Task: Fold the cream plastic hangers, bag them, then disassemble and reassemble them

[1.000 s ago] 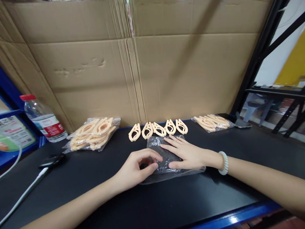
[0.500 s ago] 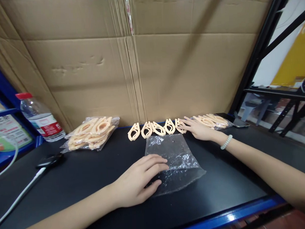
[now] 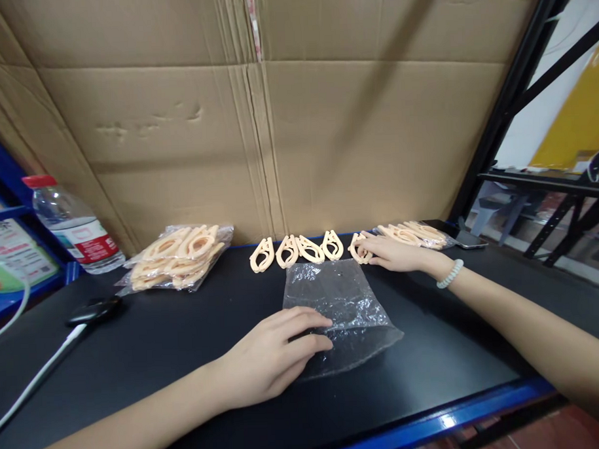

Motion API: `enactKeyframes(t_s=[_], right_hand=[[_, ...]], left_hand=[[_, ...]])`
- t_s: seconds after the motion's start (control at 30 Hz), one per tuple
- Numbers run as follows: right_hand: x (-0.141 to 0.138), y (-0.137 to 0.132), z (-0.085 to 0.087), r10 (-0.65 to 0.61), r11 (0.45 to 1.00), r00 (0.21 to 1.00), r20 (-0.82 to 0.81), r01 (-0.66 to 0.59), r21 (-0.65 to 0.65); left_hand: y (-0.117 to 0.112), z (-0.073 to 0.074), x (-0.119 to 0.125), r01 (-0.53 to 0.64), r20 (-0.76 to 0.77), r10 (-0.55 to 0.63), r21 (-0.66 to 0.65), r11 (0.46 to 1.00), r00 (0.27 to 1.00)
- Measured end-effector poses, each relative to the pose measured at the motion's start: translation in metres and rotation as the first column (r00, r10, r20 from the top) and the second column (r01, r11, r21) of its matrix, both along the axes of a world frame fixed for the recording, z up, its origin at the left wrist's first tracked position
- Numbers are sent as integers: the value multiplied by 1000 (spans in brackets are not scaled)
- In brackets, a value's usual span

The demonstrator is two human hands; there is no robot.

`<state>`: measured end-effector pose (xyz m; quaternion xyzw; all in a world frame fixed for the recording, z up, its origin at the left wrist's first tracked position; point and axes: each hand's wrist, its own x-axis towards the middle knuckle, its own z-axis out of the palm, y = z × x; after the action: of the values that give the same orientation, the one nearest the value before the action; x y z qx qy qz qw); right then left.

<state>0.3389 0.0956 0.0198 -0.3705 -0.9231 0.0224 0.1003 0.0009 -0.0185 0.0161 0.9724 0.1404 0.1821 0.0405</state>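
A clear plastic bag (image 3: 338, 288) lies flat on the black table. My left hand (image 3: 279, 349) rests on its left side, fingers stretched out and holding nothing. Behind the bag, several peach plastic folding hangers (image 3: 310, 249) stand folded in a row. My right hand (image 3: 391, 253) has its fingertips on the rightmost folding hanger (image 3: 358, 248), gripping its right side and partly covering it. That hanger is set a little apart from the others.
Bagged hangers (image 3: 175, 258) are piled at the left, and another bagged set (image 3: 412, 233) lies beyond my right hand. A water bottle (image 3: 86, 235), a black device (image 3: 93, 311) with a white cable, and a phone (image 3: 471, 238) are also on the table. Cardboard (image 3: 375, 150) walls the back.
My right hand has shifted the rightmost folding hanger slightly right, widening the gap to its neighbour. My left hand stays on the bag, its thumb now tucked lower beneath the fingers.
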Motion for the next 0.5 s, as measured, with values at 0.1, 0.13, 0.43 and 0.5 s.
enactKeyframes(t_s=[0.1,0.13,0.43,0.5], right_hand=[[4,0,2,-35,999,999,-26,36,23],[6,1,1,-49,998,998,-30,50,35],[20,-5,9,-236,971,964,120,239,-11],[23,-11,16,-255,965,955,153,262,-25]], left_hand=[[-1,1,0,-5,-9,5,3,1000,1000],[-1,1,0,-10,-14,10,2,1000,1000],[1,-2,1,-44,-7,44,1,999,999],[1,-2,1,-41,5,41,-13,999,999]])
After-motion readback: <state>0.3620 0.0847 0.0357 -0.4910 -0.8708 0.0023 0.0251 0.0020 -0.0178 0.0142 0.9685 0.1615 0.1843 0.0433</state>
